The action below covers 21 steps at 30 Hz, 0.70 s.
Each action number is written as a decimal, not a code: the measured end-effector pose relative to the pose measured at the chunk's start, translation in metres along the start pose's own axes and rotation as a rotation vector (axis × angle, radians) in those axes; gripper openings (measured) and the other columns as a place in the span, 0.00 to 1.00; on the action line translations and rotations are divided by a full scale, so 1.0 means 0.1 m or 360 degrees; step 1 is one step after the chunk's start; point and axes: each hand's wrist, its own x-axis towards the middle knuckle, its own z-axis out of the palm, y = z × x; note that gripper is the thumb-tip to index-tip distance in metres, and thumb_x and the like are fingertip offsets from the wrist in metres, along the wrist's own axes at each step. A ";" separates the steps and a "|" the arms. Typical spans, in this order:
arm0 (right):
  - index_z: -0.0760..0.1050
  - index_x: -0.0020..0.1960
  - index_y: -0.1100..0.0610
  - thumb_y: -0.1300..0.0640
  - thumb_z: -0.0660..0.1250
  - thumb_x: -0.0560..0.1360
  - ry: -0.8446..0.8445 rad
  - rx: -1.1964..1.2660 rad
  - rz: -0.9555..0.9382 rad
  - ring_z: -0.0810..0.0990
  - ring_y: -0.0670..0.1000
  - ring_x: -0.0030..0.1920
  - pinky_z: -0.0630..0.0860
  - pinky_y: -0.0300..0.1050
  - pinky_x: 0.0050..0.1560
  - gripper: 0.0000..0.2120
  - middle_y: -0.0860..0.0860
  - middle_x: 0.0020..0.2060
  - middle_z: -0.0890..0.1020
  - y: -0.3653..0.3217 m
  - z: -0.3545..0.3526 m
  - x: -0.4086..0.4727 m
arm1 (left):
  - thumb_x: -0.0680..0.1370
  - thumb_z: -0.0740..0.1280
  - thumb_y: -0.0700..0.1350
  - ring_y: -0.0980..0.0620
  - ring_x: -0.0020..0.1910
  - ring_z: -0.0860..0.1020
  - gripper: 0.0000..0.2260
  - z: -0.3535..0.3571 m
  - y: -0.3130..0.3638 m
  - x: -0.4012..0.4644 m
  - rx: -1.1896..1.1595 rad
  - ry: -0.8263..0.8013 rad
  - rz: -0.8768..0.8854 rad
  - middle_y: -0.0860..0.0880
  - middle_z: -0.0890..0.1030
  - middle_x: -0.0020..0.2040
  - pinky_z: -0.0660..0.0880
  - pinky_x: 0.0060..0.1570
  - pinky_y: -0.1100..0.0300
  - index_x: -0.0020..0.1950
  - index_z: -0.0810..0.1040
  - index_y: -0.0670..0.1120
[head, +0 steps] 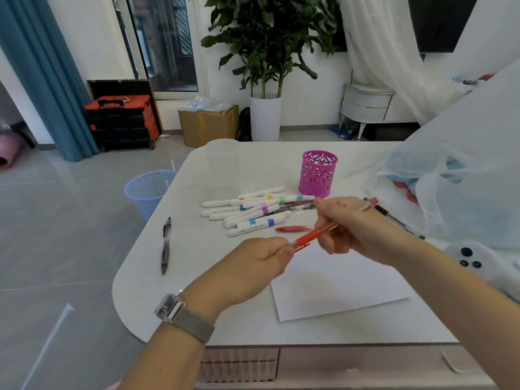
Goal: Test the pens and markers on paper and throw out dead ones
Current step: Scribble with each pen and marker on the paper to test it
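Red pen (pixel 315 235): held in the air above the table (pixel 213 305), over the near edge of the paper; it slants from lower left up to upper right, with its clicker end showing past the right hand.
Left hand (pixel 253 266): fingers closed, pinching the lower tip end of the red pen; a watch (pixel 180 313) with a mesh band sits on the wrist.
Right hand (pixel 354 223): fingers curled around the upper barrel of the red pen, gripping it.
Paper (pixel 337 282): white sheet lying flat on the table below the hands; no marks can be made out on it.
Markers (pixel 253 211): a loose pile of white-bodied markers with coloured bands, on the table between the hands and the cup.
Second red pen (pixel 292 228): lies on the table just beside the pile, near side.
Black pen (pixel 166 246): lies alone near the left table edge, well apart from the pile.
Cup (pixel 318 173): pink openwork holder, upright, behind the pile.
Bin (pixel 149 190): blue basket on the floor beside the table's left edge.
Bag (pixel 455 175): translucent plastic, on the right of the table.
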 end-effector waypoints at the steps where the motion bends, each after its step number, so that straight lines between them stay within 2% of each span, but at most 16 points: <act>1: 0.73 0.26 0.58 0.55 0.57 0.80 0.0033 0.0029 -0.0062 0.67 0.49 0.21 0.63 0.35 0.21 0.25 0.56 0.21 0.73 -0.03 -0.07 0.02 | 0.81 0.58 0.49 0.57 0.30 0.66 0.18 -0.05 -0.03 -0.01 -0.0135 -0.0058 -0.0041 0.56 0.70 0.28 0.64 0.36 0.59 0.30 0.68 0.53; 4: 0.71 0.23 0.54 0.53 0.55 0.81 0.0537 0.0618 -0.0198 0.64 0.45 0.18 0.54 0.35 0.22 0.28 0.49 0.17 0.68 -0.06 -0.60 0.02 | 0.78 0.60 0.48 0.58 0.26 0.65 0.17 -0.31 -0.24 -0.11 -0.0189 -0.0014 -0.0303 0.56 0.69 0.24 0.62 0.32 0.61 0.28 0.69 0.50; 6: 0.74 0.27 0.53 0.49 0.55 0.81 0.0803 0.1012 -0.0260 0.67 0.45 0.20 0.56 0.33 0.20 0.26 0.48 0.19 0.68 0.00 -0.97 -0.05 | 0.80 0.57 0.48 0.55 0.27 0.64 0.17 -0.48 -0.41 -0.25 -0.0090 0.0163 -0.0549 0.55 0.69 0.26 0.61 0.31 0.62 0.32 0.65 0.48; 7: 0.78 0.30 0.53 0.47 0.55 0.81 0.0846 0.1053 -0.0220 0.70 0.45 0.22 0.60 0.32 0.20 0.25 0.48 0.21 0.69 0.08 -1.07 -0.07 | 0.81 0.56 0.48 0.54 0.29 0.64 0.16 -0.52 -0.47 -0.29 -0.0008 0.0243 -0.0653 0.53 0.69 0.28 0.61 0.31 0.61 0.34 0.65 0.47; 9: 0.84 0.36 0.56 0.43 0.52 0.81 0.0805 0.0863 -0.0032 0.76 0.46 0.25 0.69 0.32 0.23 0.29 0.48 0.22 0.73 0.25 -1.04 -0.01 | 0.82 0.53 0.50 0.52 0.31 0.65 0.17 -0.50 -0.50 -0.28 0.0260 0.0303 -0.0804 0.49 0.69 0.33 0.61 0.31 0.59 0.36 0.65 0.45; 11: 0.83 0.44 0.57 0.39 0.48 0.80 0.0691 0.0639 0.0093 0.80 0.46 0.28 0.75 0.34 0.27 0.31 0.49 0.26 0.79 0.35 -0.84 0.14 | 0.82 0.51 0.50 0.52 0.32 0.66 0.17 -0.38 -0.44 -0.16 0.0462 0.0252 -0.0839 0.48 0.69 0.36 0.62 0.30 0.60 0.36 0.65 0.44; 13: 0.80 0.51 0.58 0.36 0.45 0.79 0.0522 0.0552 0.0172 0.81 0.47 0.32 0.75 0.36 0.28 0.33 0.52 0.37 0.86 0.32 -0.61 0.31 | 0.82 0.52 0.51 0.53 0.33 0.67 0.18 -0.22 -0.34 -0.03 0.0572 0.0205 -0.0744 0.49 0.70 0.35 0.62 0.31 0.60 0.34 0.65 0.45; 14: 0.79 0.52 0.58 0.36 0.47 0.79 0.0456 0.0514 0.0180 0.80 0.47 0.33 0.75 0.37 0.29 0.31 0.53 0.42 0.86 0.30 -0.48 0.38 | 0.81 0.53 0.52 0.53 0.33 0.67 0.17 -0.14 -0.28 0.02 0.0605 0.0196 -0.0677 0.50 0.69 0.35 0.62 0.32 0.59 0.34 0.64 0.47; 16: 0.79 0.50 0.58 0.44 0.59 0.79 0.0422 0.0299 0.0100 0.78 0.47 0.35 0.73 0.37 0.28 0.18 0.52 0.41 0.85 0.30 -0.24 0.51 | 0.81 0.55 0.53 0.51 0.34 0.68 0.16 0.00 -0.16 0.08 0.0637 0.0153 -0.0575 0.51 0.68 0.34 0.62 0.33 0.57 0.34 0.63 0.48; 18: 0.78 0.41 0.58 0.55 0.70 0.75 0.0509 0.0040 -0.0052 0.74 0.46 0.30 0.70 0.36 0.26 0.07 0.50 0.32 0.81 0.37 0.01 0.61 | 0.80 0.57 0.54 0.50 0.38 0.69 0.14 0.14 -0.08 0.10 0.0676 0.0058 -0.0540 0.51 0.68 0.37 0.64 0.36 0.57 0.38 0.65 0.48; 21: 0.71 0.31 0.56 0.55 0.73 0.71 0.0682 -0.0268 -0.0142 0.75 0.44 0.24 0.70 0.36 0.26 0.15 0.47 0.22 0.76 0.55 0.28 0.77 | 0.79 0.58 0.54 0.49 0.43 0.71 0.11 0.29 -0.03 0.10 0.0875 -0.0064 -0.0529 0.48 0.69 0.45 0.66 0.40 0.58 0.50 0.69 0.46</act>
